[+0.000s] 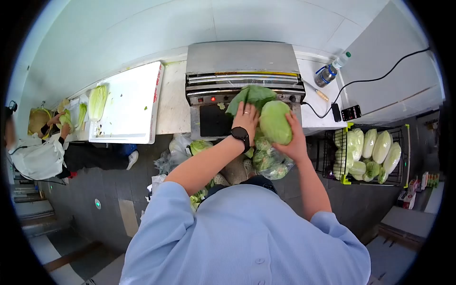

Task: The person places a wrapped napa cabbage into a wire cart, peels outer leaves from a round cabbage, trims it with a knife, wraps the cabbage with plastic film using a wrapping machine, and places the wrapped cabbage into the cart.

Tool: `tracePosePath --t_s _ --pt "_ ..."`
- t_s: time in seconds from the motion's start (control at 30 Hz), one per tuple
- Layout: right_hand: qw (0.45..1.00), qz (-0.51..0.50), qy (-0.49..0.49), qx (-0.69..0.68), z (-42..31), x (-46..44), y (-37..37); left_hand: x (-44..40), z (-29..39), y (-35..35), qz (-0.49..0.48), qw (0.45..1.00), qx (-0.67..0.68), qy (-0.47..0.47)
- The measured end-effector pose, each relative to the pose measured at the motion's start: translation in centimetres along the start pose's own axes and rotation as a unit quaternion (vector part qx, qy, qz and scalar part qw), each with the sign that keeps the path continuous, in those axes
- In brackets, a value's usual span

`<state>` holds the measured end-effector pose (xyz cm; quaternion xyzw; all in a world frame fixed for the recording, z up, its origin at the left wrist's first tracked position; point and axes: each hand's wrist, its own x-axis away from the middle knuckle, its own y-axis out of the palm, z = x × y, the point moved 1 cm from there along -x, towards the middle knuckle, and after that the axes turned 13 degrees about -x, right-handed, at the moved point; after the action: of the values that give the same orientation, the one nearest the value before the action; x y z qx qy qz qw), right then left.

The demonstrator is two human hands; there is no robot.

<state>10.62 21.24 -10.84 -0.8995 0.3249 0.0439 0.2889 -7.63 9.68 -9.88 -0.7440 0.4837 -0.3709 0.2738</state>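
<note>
A pale green head of cabbage is held in my right hand, which wraps around its right side and underside. My left hand, with a ring and a dark watch at the wrist, closes on a darker green outer cabbage leaf. That leaf spreads behind the cabbage's upper left; whether it is still attached is hidden. Both hands are over the front of a steel film-wrapping machine. Its black plate lies left of my left hand. Below the cabbage hangs a clear bag of leafy trimmings.
A white board with a napa cabbage lies at left. Another person handles greens at far left. A basket of wrapped cabbages stands right, near a bottle, a knife, a phone and a cable.
</note>
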Motion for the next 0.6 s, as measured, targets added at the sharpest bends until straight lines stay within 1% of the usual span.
tracePosePath --t_s 0.03,0.07,0.1,0.13,0.2,0.3,0.33,0.37,0.43,0.47,0.57,0.6 --pt "0.997 0.008 0.032 -0.077 0.7 0.0 -0.6 -0.3 0.9 0.8 0.054 0.998 -0.020 -0.030" --pt "0.986 0.016 0.065 -0.153 1.5 -0.1 -1.4 -0.6 1.3 1.0 0.122 0.990 -0.002 -0.073" --pt "0.969 0.025 0.096 -0.228 2.2 -0.3 -2.0 -1.1 1.7 1.2 0.137 0.987 0.014 -0.079" --pt "0.957 0.048 0.108 -0.265 2.8 -0.5 -2.1 -1.4 1.7 0.9 0.153 0.984 0.030 -0.083" --pt "0.953 0.045 0.102 -0.281 3.7 -0.7 -2.1 -2.4 1.5 0.3 0.204 0.973 0.038 -0.097" --pt "0.940 0.059 0.099 -0.321 4.0 -0.8 -2.4 -4.1 0.7 -0.1 0.193 0.978 0.068 -0.045" --pt "0.933 0.066 0.102 -0.339 3.8 -0.6 -2.4 -4.0 0.2 -0.2 0.253 0.964 0.056 -0.056" --pt "0.925 0.074 0.105 -0.358 3.6 -0.4 -2.1 -4.3 0.0 0.2 0.227 0.969 0.088 -0.043" --pt "0.924 0.135 0.087 -0.348 3.5 0.5 -0.5 -4.7 0.0 1.4 0.174 0.973 0.152 -0.019" --pt "0.922 0.164 0.076 -0.342 3.3 0.8 0.2 -4.3 0.2 1.9 0.166 0.969 0.180 -0.028" --pt "0.912 0.231 0.074 -0.331 2.5 0.8 2.0 -1.0 0.4 1.4 0.145 0.952 0.252 -0.097" --pt "0.922 0.227 0.090 -0.300 2.3 1.2 2.2 0.9 -0.3 1.1 0.173 0.931 0.305 -0.106"
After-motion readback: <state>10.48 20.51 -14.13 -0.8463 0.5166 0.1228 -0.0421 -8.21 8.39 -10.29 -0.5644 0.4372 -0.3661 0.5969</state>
